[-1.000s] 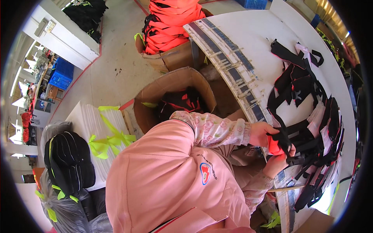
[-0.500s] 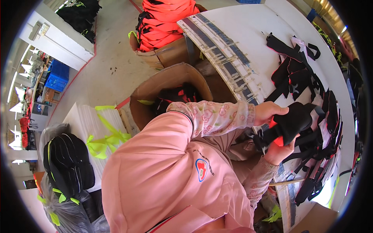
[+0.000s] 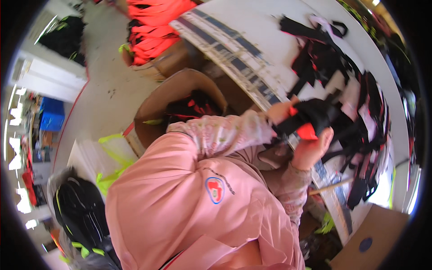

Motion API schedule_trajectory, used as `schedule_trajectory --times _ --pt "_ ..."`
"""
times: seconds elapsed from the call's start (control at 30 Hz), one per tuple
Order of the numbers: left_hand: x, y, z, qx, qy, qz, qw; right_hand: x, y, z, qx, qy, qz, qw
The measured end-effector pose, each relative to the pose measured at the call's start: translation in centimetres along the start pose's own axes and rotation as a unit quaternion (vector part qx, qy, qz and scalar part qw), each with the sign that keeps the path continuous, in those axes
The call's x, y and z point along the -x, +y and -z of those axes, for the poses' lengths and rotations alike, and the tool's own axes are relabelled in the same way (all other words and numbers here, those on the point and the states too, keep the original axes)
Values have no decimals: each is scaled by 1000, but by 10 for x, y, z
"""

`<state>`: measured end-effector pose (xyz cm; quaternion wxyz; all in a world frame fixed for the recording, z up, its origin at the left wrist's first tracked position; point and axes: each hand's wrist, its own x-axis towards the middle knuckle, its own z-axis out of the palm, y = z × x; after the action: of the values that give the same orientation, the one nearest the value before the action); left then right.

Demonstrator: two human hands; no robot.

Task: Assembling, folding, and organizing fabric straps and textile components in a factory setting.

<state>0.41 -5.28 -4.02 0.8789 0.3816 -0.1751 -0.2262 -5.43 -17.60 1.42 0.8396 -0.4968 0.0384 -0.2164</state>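
Observation:
My left hand [image 3: 280, 112] is closed on a black fabric strap piece [image 3: 315, 112] with an orange-red patch, holding it over the near edge of the white table [image 3: 261, 20]. At the lower side of the same piece is my right hand [image 3: 311, 147], its fingers stretched out along the fabric rather than wrapped round it. Motion blurs both hands, and the left fingertips are hidden behind the piece. Just beyond lies a heap of black straps [image 3: 321, 60] with pale and red parts, spread across the table.
An open cardboard box [image 3: 148, 96] with black and red pieces stands left of the table. Behind it, another carton [image 3: 168, 63] holds stacked orange-red fabric [image 3: 155, 29]. A black padded bundle [image 3: 81, 207] is at the lower left, and a brown cardboard flap [image 3: 378, 238] at the lower right.
The view has shifted, so the surroundings sit further left. Both hands have moved with the fabric strap piece; the right fingers have straightened from their grip on it.

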Motion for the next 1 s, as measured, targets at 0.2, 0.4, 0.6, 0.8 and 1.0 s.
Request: schedule_trajectory --times 0.2,0.4,0.6,0.8,1.0 --pt "11 53 -2 192 10 103 976 -11 -5 37 -188 -83 -104 973" --pt "10 44 20 187 -37 106 976 -6 -3 17 -363 -99 -213 902" --pt "11 58 -28 178 -20 87 980 -9 14 23 -286 -33 -233 929" --pt "9 51 -24 199 -69 45 976 -31 -10 20 -366 -72 -237 897" --pt "5 57 -30 230 -33 52 971 -28 -4 16 -221 34 -183 957"
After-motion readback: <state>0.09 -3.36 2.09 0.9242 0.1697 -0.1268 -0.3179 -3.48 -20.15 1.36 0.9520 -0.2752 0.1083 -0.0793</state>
